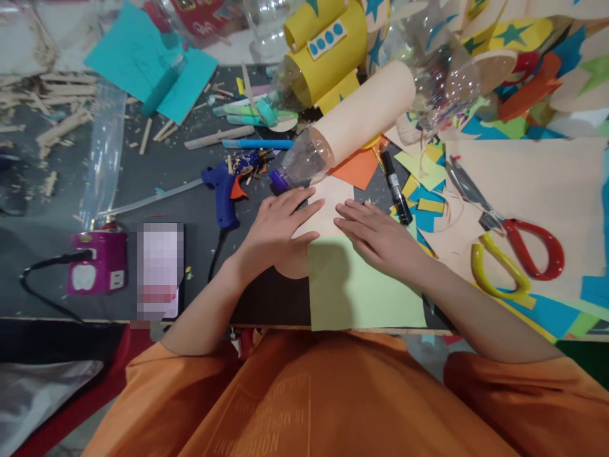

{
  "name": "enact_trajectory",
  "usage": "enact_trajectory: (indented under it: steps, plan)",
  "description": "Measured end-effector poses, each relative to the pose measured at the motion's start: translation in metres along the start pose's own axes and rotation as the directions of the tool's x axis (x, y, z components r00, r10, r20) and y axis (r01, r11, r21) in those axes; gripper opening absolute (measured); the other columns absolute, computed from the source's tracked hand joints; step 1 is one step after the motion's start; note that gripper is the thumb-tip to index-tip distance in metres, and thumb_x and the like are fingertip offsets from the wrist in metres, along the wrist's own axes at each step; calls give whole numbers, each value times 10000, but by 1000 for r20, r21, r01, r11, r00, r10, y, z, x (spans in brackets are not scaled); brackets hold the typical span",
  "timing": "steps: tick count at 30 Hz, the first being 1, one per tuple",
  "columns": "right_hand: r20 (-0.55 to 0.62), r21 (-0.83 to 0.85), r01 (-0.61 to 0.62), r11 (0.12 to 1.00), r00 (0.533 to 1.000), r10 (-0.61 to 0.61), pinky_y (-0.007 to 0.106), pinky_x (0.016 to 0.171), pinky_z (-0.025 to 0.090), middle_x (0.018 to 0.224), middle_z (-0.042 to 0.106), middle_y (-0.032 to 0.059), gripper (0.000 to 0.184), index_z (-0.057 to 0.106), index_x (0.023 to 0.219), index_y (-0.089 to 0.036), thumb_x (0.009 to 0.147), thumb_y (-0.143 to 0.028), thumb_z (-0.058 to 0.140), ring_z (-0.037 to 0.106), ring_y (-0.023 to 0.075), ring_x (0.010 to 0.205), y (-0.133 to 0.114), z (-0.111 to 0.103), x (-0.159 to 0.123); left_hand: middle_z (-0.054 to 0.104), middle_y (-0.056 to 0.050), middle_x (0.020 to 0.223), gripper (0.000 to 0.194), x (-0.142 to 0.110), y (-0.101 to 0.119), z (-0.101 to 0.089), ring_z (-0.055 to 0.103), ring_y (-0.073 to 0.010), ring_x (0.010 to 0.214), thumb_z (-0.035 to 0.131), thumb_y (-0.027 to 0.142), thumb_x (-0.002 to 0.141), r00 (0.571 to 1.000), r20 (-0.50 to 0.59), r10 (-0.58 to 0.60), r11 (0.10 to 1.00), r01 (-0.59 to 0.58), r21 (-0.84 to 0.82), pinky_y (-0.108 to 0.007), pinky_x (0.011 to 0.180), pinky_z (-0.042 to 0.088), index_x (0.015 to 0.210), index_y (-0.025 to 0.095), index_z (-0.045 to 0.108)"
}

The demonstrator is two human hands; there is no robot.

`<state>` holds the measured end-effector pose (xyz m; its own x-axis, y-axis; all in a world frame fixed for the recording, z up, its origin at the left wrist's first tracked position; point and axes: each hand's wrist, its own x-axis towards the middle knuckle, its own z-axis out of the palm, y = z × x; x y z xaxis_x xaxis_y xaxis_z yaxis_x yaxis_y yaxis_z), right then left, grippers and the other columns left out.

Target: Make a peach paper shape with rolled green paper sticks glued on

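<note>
My left hand (285, 222) rests with its fingers apart on a pale peach paper piece (328, 212) at the table's front middle. My right hand (375, 235) lies flat over the upper part of a light green sheet (380, 292), its fingertips near the peach paper. Neither hand grips anything. Just beyond them lies a plastic bottle (304, 155) with a purple cap, wrapped in peach paper. A black marker (396, 187) sits beside my right hand, and a blue glue gun (223, 190) is to the left of my left hand.
Red-and-yellow-handled scissors (533, 247) lie on peach paper at right, among coloured scraps. A yellow-wrapped bottle (333, 54) stands behind. At left are a phone (159, 270), a purple power adapter (98, 263) with a black cable, wood splinters (61, 95) and a teal sheet (128, 51).
</note>
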<state>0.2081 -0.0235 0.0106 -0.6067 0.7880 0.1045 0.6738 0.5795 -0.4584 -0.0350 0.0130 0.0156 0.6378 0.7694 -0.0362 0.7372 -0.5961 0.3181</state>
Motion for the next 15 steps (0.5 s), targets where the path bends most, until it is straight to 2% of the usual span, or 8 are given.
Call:
enact_trajectory:
  steps: [4,8,10,12,15]
  plan:
    - [-18,5,-1,1000,1000,1,514,1107,439,1422,560,99,363,612,1262,-163,948,-158,431,490,265,1360,0,0,0,524,-143,1441,561,-1,-1,4,478,-289,1322,381,565,956,998,-57,35,999,-34,24,-417,1009,387,1394,238,508]
    - [-42,11,1,1000,999,-1,508,1103,445,1401,581,105,344,626,1235,-166,943,-157,446,510,264,1343,-1,0,1,556,-160,1401,504,-2,-2,6,475,-281,1332,447,499,956,979,-171,114,993,-112,24,-416,1038,393,1331,179,556]
    - [-52,8,0,1000,999,1,505,1098,450,1396,588,98,340,626,1232,-179,945,-163,445,519,260,1334,-1,1,1,613,-138,1331,395,-1,0,6,521,-247,1281,479,403,965,957,-202,207,978,-211,0,-391,1034,410,1272,179,588]
    - [-61,7,4,1000,998,-4,504,1090,456,1396,589,93,344,615,1245,-188,947,-169,443,520,259,1334,-2,2,1,663,-103,1245,287,-1,4,5,584,-196,1178,470,259,969,935,-183,304,948,-316,-37,-347,984,450,1214,194,607]
    - [-94,33,28,999,995,-25,495,1080,461,1380,601,115,339,615,1240,-184,946,-164,446,528,261,1325,-2,3,0,682,-88,1176,296,-1,10,5,610,-171,1084,446,120,929,920,-155,360,927,-372,-53,-310,901,484,1166,191,608]
